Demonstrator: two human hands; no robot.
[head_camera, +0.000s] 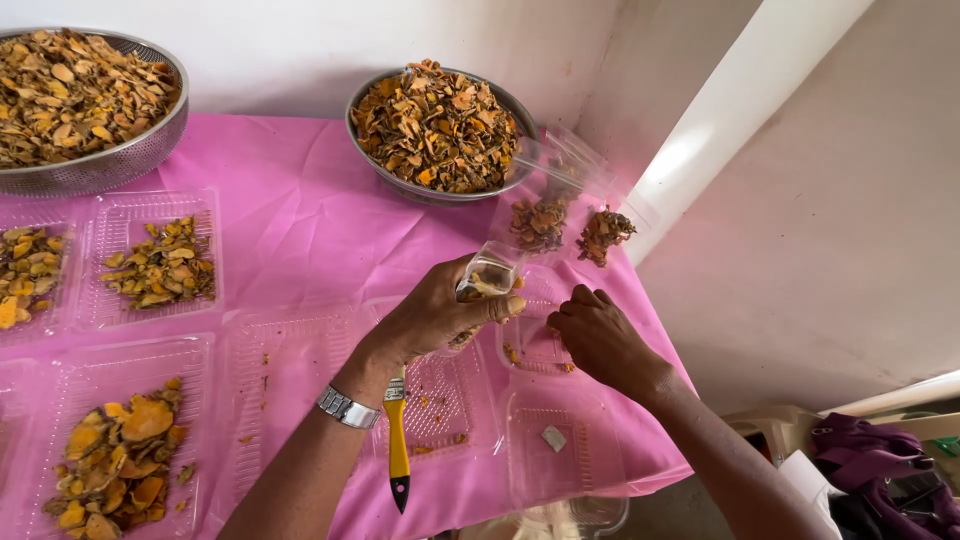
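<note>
1. Left hand (440, 310), fingers closed around a small clear bag (487, 277), holds it mouth-up above the pink tablecloth (300, 230); the bag carries a few dried orange slices.
2. Right hand (600, 335) rests just beside it, fingers curled downward over a clear tray (535, 345); whether it pinches a slice cannot be told.
3. Progress, as judged: bagging is at an early stage. Two filled bags (570, 232) lie near the far bowl; the held bag is barely started.
4. Count: two metal bowls, the near one (437, 128) and the left one (85, 100), both heaped. Three trays hold slices, for example one (160, 262) at left; at least four trays look nearly empty.
5. A yellow-handled brush (398, 450) lies under the left wrist, which wears a metal watch (346, 408).
</note>
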